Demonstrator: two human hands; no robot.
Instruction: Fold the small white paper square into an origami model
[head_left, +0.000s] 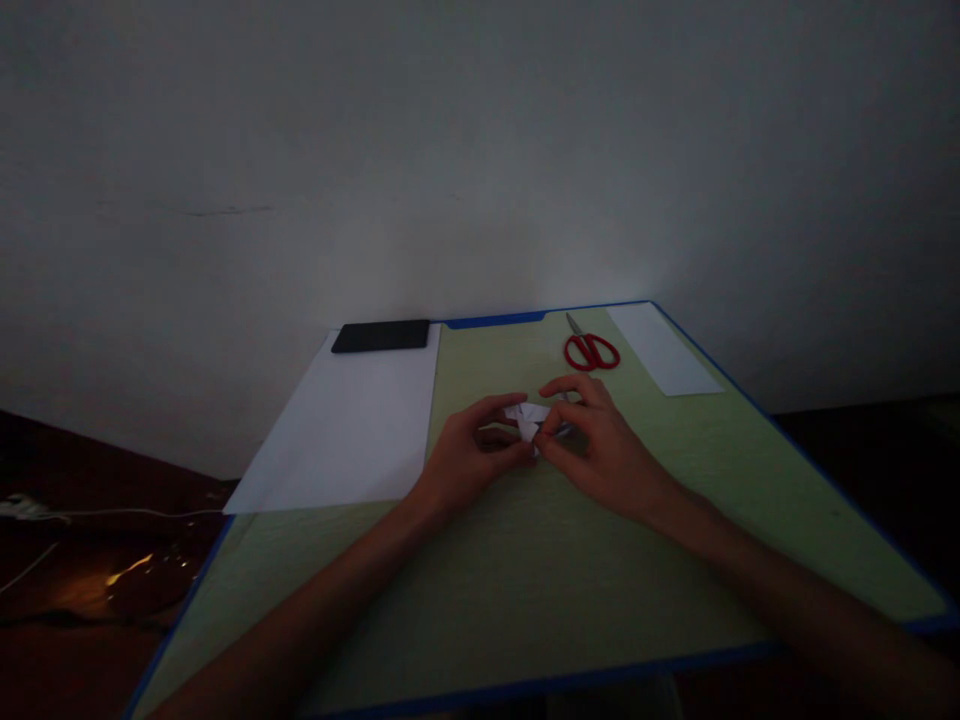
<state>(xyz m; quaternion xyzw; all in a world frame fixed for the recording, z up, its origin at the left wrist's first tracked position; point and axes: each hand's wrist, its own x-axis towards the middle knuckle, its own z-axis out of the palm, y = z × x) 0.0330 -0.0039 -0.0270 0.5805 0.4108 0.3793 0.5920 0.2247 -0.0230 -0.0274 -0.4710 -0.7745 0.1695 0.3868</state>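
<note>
A small piece of folded white paper is held between my two hands, just above the middle of the table. My left hand grips its left side, with the thumb low and the fingers curled over the top. On the right, the thumb and index finger of my right hand pinch the paper's lower right part. Fingers cover much of the folds, so the full shape cannot be made out. Beyond my right hand lie scissors with red handles, their blades pointing toward the wall.
The pale green tabletop has a blue edge and stands against a grey wall. At the left lies a large white sheet with a flat black device on its far end. A white paper strip lies far right. A white cable runs left.
</note>
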